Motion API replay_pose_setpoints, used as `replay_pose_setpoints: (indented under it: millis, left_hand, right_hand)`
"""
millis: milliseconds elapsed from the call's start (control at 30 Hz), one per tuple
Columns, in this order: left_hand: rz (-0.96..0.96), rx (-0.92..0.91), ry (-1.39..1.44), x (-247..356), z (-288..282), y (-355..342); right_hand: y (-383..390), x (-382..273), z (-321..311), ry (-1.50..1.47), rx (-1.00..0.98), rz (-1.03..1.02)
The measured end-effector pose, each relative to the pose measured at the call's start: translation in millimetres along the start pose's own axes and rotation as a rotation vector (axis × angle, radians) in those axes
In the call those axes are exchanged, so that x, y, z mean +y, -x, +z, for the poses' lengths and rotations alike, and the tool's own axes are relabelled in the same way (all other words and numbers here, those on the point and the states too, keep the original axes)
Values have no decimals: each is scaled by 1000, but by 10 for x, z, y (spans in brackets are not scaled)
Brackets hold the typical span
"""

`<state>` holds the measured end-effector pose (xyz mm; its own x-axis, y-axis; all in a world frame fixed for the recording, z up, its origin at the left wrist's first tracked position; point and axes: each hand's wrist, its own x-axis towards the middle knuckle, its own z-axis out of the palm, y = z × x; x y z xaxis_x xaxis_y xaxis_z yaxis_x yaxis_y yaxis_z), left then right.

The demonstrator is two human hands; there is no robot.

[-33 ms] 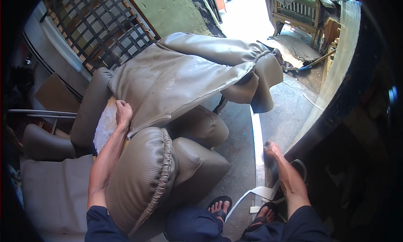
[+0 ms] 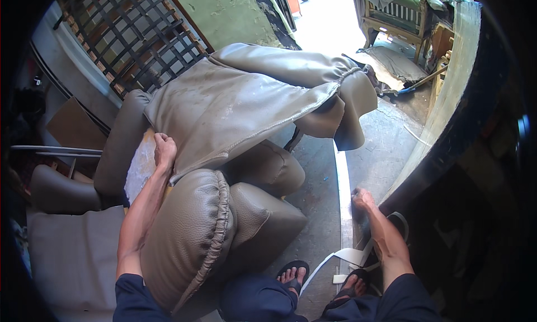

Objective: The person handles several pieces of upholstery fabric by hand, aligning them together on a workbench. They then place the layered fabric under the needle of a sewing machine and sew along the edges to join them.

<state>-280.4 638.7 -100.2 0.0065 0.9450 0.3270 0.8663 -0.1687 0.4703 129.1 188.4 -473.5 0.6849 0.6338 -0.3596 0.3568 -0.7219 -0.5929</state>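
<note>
A brown leather cover [image 2: 224, 107] lies loosely over a padded sofa, its free edge hanging toward the right. My left hand [image 2: 164, 150] is closed at the cover's left edge, fingers curled on the leather, beside a patch of pale padding [image 2: 140, 168]. Under my left forearm bulges a sofa arm [image 2: 182, 238] with a gathered seam. Low on the right, my right hand [image 2: 363, 198] is closed, knuckles up, just right of a long white strip [image 2: 343, 190] on the floor. What its fingers hold, if anything, is too small to make out.
A frame of woven black straps [image 2: 134, 37] leans at the back left. Pale webbing [image 2: 349, 256] loops on the floor by my sandalled feet. A flat brown sheet [image 2: 75, 255] lies at the left. A wooden chair [image 2: 394, 17] stands at the far right, near a wooden post [image 2: 447, 98].
</note>
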Motion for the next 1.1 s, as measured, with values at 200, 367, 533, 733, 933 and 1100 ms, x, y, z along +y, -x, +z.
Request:
replay_pose_setpoints:
  millis: [200, 367, 533, 733, 933, 1100]
  left_hand:
    - [-1, 4, 10, 50, 11, 42]
    - [-10, 0, 14, 66, -3, 55]
    - [-18, 1, -1, 44, -13, 40]
    - [2, -3, -7, 58, -5, 42]
    - [-10, 2, -4, 53, -5, 39]
    - [-6, 4, -9, 18, 3, 13]
  right_hand:
    - [38, -33, -51, -7, -12, 23]
    - [93, -90, -99, -9, -16, 21]
    - [156, -193, -166, -8, -55, 47]
    - [91, -103, -110, 3, -43, 28]
    - [109, -115, -125, 1, -40, 33]
    - [123, -151, -137, -8, -40, 34]
